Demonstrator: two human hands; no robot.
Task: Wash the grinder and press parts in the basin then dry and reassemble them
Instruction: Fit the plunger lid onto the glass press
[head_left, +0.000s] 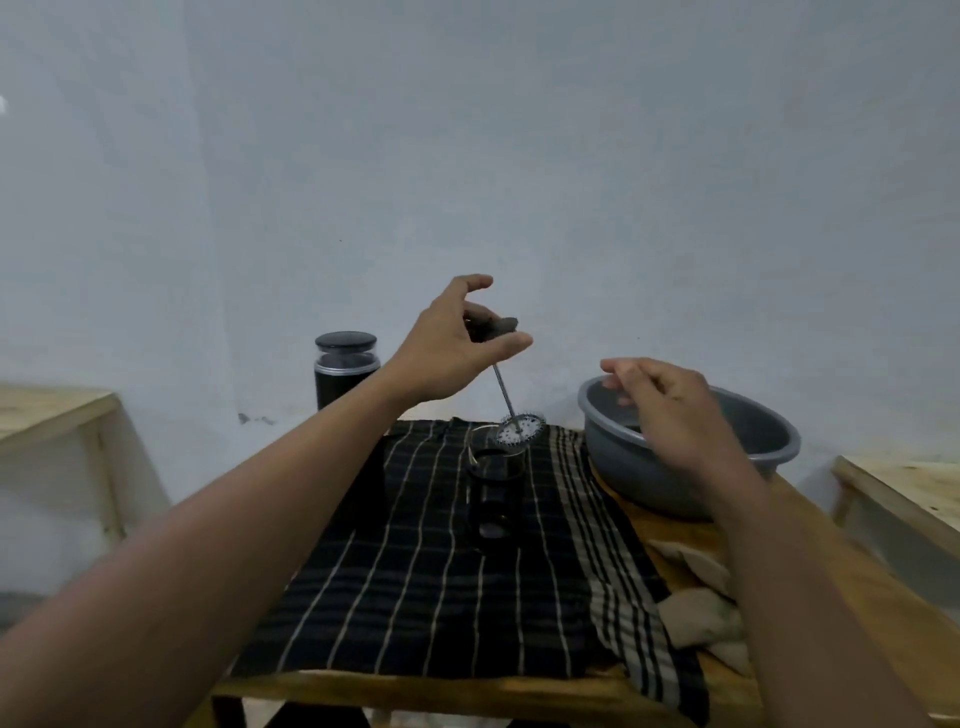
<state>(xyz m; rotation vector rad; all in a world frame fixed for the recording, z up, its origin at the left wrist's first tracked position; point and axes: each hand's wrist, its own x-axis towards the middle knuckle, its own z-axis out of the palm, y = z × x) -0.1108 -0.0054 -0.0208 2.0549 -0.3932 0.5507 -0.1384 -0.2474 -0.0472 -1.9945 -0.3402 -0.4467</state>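
My left hand (457, 338) is raised over the table and grips the dark lid at the top of the press plunger (503, 392). The thin metal rod slants down to a round mesh filter disc (519, 430). That disc hangs just above the rim of the glass press beaker (496, 493), which stands upright on the dark striped cloth (415, 587). My right hand (670, 410) hovers with loosely curled fingers over the near rim of the grey basin (769, 441) and holds nothing. The black grinder (345, 369) stands at the back left, against the wall.
The wooden table (831, 561) carries the cloth and basin. A crumpled beige rag (701, 608) lies by the table's right side. Light wooden furniture stands to the left (57, 410) and right (904, 488). A pale wall closes the back.
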